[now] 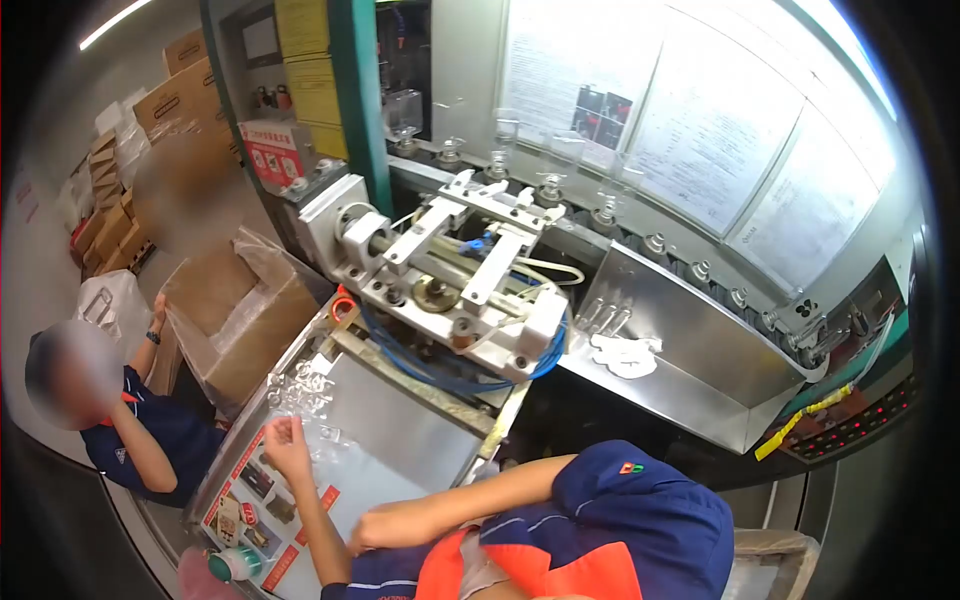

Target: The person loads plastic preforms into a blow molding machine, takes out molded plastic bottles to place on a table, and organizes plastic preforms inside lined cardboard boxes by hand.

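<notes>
My left hand is over the left part of the metal worktable, beside a pile of small clear plastic pieces. Its fingers are drawn together, and whatever they may hold is too small to make out. Closer to my body, my right hand is curled closed above the table's front, near my left forearm. Its fingertips are hidden from view. A printed sheet with photos and red labels lies on the table left of my left hand.
A white clamp machine stands behind the table, with clear containers along a rail beyond. To the right, a metal tray holds a white cloth-like item. A co-worker is beside a lined cardboard box.
</notes>
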Demonstrator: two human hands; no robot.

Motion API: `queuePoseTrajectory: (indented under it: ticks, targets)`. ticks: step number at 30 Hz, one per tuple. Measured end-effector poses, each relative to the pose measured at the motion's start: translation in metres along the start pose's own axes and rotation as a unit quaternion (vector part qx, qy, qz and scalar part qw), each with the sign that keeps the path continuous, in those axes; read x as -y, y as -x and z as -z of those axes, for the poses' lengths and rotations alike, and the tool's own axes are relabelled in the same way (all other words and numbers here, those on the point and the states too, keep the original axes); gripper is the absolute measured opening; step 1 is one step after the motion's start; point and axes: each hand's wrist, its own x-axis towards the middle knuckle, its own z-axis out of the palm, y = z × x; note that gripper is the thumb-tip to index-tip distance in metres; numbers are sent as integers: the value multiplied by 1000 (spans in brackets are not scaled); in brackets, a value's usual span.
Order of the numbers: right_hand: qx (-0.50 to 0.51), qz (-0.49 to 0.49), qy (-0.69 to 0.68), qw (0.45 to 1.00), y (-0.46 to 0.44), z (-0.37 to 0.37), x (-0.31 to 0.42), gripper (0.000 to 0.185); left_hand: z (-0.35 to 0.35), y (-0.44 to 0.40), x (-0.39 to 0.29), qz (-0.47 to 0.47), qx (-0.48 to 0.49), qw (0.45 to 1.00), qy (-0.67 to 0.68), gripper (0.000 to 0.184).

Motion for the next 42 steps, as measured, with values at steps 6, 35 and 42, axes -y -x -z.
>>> queuePoseTrajectory:
  ticks: [6, 35, 42]
  targets:
    - [-481, 46, 283, 828, 171, 138, 75, 8, -80, -3, -222, -189, 74, 951, 231, 14]
    - [-829, -168, 296, 444, 301, 307, 25, 59, -406, -34, -362, -233, 280, 927, -91, 72]
    - [-776, 13, 127, 618, 288, 250, 85, 63, -335, -28, -392, -217, 321, 912, 137, 59]
